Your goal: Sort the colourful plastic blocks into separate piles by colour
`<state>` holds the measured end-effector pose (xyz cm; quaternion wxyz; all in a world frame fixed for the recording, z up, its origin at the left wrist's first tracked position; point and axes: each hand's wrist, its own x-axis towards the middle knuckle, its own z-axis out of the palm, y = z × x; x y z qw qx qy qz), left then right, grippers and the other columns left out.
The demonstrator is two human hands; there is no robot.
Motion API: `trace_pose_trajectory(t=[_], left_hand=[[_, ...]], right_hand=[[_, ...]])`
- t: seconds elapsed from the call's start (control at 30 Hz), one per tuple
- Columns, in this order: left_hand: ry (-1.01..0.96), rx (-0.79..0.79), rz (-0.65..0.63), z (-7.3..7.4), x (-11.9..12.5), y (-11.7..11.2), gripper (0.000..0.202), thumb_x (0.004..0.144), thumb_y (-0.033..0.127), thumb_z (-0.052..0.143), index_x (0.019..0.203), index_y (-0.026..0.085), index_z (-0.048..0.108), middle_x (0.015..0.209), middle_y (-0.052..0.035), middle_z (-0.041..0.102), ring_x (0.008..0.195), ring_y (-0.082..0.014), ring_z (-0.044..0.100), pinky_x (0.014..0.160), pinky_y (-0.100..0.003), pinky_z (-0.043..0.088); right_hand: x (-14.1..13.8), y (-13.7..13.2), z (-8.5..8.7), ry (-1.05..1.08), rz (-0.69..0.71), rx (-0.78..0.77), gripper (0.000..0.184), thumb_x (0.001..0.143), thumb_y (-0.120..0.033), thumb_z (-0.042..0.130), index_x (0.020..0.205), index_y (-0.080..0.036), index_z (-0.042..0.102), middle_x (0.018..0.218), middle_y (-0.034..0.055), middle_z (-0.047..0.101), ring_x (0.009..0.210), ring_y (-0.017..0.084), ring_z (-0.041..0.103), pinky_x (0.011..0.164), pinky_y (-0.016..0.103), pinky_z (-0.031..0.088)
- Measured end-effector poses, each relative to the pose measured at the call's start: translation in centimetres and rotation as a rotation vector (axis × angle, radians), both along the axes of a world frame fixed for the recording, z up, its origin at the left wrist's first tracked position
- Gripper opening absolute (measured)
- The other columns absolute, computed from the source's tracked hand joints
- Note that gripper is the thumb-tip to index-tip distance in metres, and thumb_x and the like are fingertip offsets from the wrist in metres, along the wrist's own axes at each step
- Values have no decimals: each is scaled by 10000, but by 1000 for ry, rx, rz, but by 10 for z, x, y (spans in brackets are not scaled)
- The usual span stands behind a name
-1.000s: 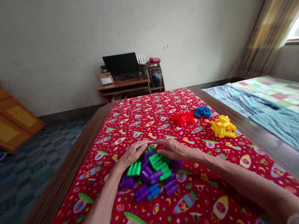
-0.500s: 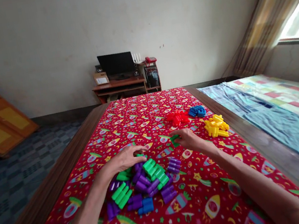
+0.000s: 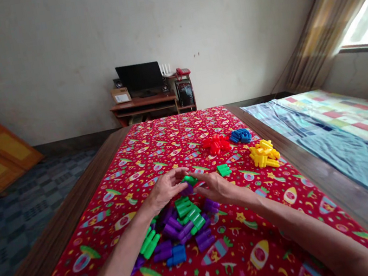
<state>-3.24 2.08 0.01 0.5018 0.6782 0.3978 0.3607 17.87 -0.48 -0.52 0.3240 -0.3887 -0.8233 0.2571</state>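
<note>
the green building block [image 3: 190, 180] between the hands is glossy plastic, partly covered by fingers, with a purple building block [image 3: 187, 189] just below it in view. it is at the far side of a loose pile of purple and green blocks [image 3: 183, 208], over the red rocket-print tablecloth [image 3: 242, 265]. the part that shows runs mostly sideways, dipping slightly to the right; where its ends point cannot be made out. the left hand [image 3: 166, 190] reaches in from the lower left, fingers curved forward, thumb apart beneath them. the right hand [image 3: 218, 189] comes from the lower right, palm down, index finger stretched to the green block, thumb spread below. whether either hand's fingers grip it, i cannot tell.
</note>
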Motion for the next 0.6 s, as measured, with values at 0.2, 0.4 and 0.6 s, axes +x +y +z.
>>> trace_pose_trajectory(t=[0.2,0.4,0.6], left_hand=[[64,63,-101,-1,2,-2,600,725,274,663,1306,201,531,1217,-99,640,1171,-229,590,1005,-359,465],[654,303,-92,16,-21,-1,391,781,306,577,1158,218,638,1218,-79,654,1127,-255,606,1005,-391,455],[916,477,-71,28,-20,-25,304,753,307,673,1045,224,667,1101,-67,633,1067,-242,601,955,-334,465]], right_hand=[[11,13,2,-64,-192,19,158,862,-200,547,859,-129,689,587,-24,558,517,79,427,526,206,276],[68,33,17,-329,-307,11,208,870,-218,544,744,-131,684,584,-4,557,539,89,426,537,225,258],[87,34,21,-483,-419,5,224,877,-261,556,763,-162,722,585,11,587,525,102,457,529,234,271]])
